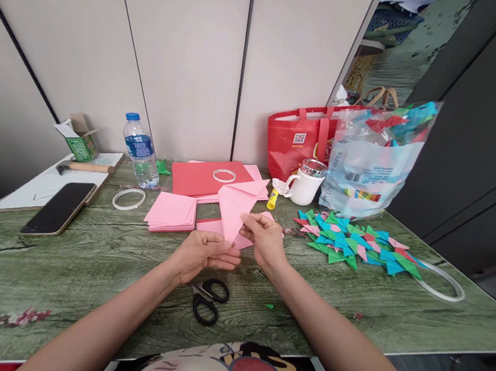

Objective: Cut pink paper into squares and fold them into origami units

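A folded piece of pink paper (237,206), narrowing to a point at its lower end, is held up above the table between both hands. My left hand (207,254) pinches the lower tip between thumb and fingers. On the paper's right edge, my right hand (265,235) grips it with thumb and forefinger. Just behind lies a stack of pink paper squares (172,212), left of the hands. More pink paper lies partly hidden beneath the held piece. Black-handled scissors (207,300) rest on the table below my left hand.
Folded colored paper pieces (353,239) are heaped at right, beside a white ring (444,283). A white mug (306,183), yellow glue stick (272,199), red bag (291,145) and plastic bag (370,169) stand behind. Leftward are a water bottle (141,154), phone (60,208) and hammer (88,167).
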Demonstrator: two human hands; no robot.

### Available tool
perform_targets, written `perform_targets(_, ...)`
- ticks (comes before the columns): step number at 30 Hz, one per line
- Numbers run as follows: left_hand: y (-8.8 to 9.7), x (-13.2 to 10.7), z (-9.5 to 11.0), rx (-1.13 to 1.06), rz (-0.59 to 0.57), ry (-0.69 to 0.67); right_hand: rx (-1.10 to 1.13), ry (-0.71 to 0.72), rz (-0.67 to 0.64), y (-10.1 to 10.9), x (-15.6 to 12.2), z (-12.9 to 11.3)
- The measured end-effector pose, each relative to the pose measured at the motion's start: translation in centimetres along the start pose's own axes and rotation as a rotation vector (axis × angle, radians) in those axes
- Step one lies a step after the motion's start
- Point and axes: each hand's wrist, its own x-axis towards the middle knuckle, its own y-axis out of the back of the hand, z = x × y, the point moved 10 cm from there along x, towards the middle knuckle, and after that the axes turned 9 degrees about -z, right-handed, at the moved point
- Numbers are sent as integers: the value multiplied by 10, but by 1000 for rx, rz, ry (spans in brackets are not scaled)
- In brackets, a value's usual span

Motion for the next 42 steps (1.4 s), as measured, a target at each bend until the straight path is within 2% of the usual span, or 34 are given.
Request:
perform_targets(6,-1,-3,6,61,25,-20,-13,-15,-8,-1,-1,-2)
perform_targets(13,-8,1,12,30,-95,-101,-84,13,-76,-7,0,-2)
perform_targets(18,1,2,10,13,-25,-88,-157,19,-130,-15,-5,1)
perform_targets(30,7,-1,8,34,77,-80,-214,40,-125,-18,-7,-3)
perform_targets(36,5,-1,18,89,45,-122,-234,75,-159,-20,-6,-6)
perform_targets(42,17,-5,28,114,157,-183,-274,84,-203,-22,-6,-7)
